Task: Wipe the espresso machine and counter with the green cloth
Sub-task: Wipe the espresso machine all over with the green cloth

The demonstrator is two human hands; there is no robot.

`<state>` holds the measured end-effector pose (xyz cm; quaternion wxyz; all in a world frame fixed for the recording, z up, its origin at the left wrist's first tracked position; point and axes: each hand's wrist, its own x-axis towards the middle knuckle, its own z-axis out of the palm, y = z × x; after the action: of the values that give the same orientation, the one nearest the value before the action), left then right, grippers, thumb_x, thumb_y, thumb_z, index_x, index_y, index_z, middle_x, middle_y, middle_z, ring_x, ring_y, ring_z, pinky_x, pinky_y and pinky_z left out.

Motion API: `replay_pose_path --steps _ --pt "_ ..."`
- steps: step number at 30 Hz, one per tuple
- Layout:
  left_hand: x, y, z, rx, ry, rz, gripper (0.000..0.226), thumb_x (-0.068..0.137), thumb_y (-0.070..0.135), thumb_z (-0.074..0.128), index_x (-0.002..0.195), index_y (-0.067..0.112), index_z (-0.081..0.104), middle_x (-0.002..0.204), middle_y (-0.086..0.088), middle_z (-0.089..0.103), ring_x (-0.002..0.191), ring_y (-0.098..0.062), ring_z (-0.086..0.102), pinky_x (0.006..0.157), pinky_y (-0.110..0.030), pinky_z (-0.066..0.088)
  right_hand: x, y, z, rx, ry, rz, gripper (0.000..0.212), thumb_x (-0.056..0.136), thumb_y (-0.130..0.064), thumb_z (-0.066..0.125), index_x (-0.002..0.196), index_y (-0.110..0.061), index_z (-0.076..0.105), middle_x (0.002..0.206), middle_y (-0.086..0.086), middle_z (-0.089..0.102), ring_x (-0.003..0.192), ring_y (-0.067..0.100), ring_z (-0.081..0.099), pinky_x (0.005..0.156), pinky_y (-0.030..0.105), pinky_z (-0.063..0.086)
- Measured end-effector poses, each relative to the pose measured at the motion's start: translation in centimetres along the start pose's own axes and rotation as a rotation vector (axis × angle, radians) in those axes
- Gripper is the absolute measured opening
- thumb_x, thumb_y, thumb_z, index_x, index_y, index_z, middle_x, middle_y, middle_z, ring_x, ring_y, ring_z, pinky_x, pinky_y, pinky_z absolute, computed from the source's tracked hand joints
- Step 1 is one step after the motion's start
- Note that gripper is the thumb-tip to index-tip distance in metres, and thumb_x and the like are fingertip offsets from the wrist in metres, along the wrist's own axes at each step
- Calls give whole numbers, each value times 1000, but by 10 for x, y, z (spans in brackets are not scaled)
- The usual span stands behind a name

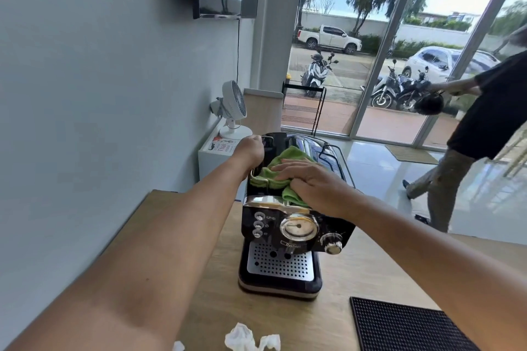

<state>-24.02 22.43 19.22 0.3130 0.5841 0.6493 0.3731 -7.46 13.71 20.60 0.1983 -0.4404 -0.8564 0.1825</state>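
Under the right hand (310, 185), on top of the espresso machine (288, 225), sits the green cloth (271, 164), and that palm lies flat and spread on it, fingers pointing left, pressing the cloth onto the black top plate. That looks like the wiping stroke itself, with the top panel getting the attention while the counter (336, 279) waits its turn. Over on the far left rear corner of the machine, the left hand (251, 149) is curled shut around the edge, most likely a brace so the machine does not slide under the rubbing. Below the right wrist, the front panel shows three small buttons, a round gauge (299, 226) and a chrome knob (332, 242), with a small nameplate beneath the gauge that seems to read "Duchess", though it is tiny. Beyond the left hand, a white fan (233, 105) stands on a white cabinet beside a card on which the word "Thai" can be made out. Nearer than both arms, crumpled white tissue (242, 338) and a black rubber mat (405, 328) lie on the counter.
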Motion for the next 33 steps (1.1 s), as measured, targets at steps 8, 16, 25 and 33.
replay_pose_path --steps 8,16,25,33 --pt "1 0 1 21 20 -44 34 98 1 28 122 -11 48 130 -27 51 121 -36 48 95 -35 37 -25 -2 25 -61 244 -106 40 84 -26 36 97 -31 74 116 -20 67 122 -6 49 112 27 31" --pt "-5 6 0 10 13 -95 41 103 15 29 132 -7 48 136 -25 50 125 -35 50 97 -34 43 -39 -19 46 -434 354 -252 26 85 -25 48 96 -26 71 96 -5 61 93 14 53 84 37 43" --pt "-7 7 -7 136 59 -70 36 96 0 29 127 -5 47 138 -22 48 126 -33 46 98 -35 37 -15 -56 53 -712 302 -114 30 81 -26 60 110 -25 70 105 7 56 92 28 55 84 46 47" --pt "-12 9 -3 293 30 16 36 96 1 29 127 -4 48 137 -22 49 125 -34 48 97 -35 38 -39 -41 48 -762 253 -91 33 88 -24 38 98 -15 68 95 2 61 92 24 53 84 44 47"
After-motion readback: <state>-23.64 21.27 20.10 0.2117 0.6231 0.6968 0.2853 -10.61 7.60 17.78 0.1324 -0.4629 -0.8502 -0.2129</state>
